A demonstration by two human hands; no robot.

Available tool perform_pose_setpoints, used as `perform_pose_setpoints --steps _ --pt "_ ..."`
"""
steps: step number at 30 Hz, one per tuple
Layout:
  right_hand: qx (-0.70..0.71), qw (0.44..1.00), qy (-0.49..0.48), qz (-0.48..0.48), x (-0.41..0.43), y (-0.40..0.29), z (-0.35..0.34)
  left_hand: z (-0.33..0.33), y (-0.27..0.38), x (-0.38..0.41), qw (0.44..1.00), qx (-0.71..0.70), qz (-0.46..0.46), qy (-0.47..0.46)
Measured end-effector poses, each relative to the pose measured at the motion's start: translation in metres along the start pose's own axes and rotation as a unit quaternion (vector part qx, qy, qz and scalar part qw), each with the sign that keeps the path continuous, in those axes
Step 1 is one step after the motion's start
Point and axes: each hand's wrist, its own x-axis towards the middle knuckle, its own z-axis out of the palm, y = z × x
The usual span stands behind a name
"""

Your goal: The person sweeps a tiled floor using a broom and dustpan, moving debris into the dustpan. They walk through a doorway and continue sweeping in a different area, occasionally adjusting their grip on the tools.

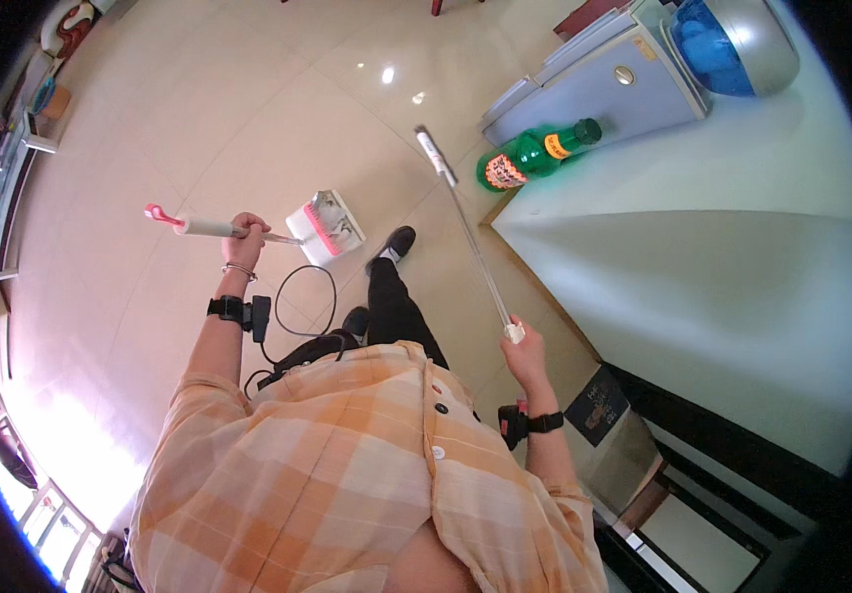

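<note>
My left hand (248,236) is closed around the handle of a long-handled dustpan (313,250), whose white pan rests on the tiled floor. A pink-toothed comb edge shows on the pan, with greyish debris in it. The handle has a white grip and a pink hook at its end. In my right hand (523,348) is the white end of a long thin pole (479,256). Its far end, a narrow white head (436,156) with a dark tip, points away from me over the floor, right of the dustpan. Whether that tip touches the floor I cannot tell.
A green bottle (529,157) stands beside a pale cabinet (603,81) at upper right, near the white wall (692,259). A silver and blue rounded container (737,44) is above the cabinet. Shelving (7,200) lines the far left. A black cable (334,296) hangs near my left wrist.
</note>
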Motion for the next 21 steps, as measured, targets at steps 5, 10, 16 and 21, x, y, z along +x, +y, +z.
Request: perform_pose_setpoints --steps 5,10,16,21 --pt "0.044 0.984 -0.033 0.169 0.051 0.012 -0.013 0.007 0.04 -0.002 1.0 -0.019 -0.016 0.019" --pt "0.165 0.956 -0.073 0.232 0.102 -0.034 0.003 0.011 0.076 0.01 0.999 -0.038 -0.015 0.028" --pt "0.076 0.985 -0.081 0.136 0.126 -0.032 -0.028 0.013 0.076 0.032 0.994 -0.082 -0.037 0.058" --pt "-0.155 0.977 -0.138 0.047 0.07 -0.008 -0.058 0.022 0.106 0.07 0.99 -0.089 -0.065 0.083"
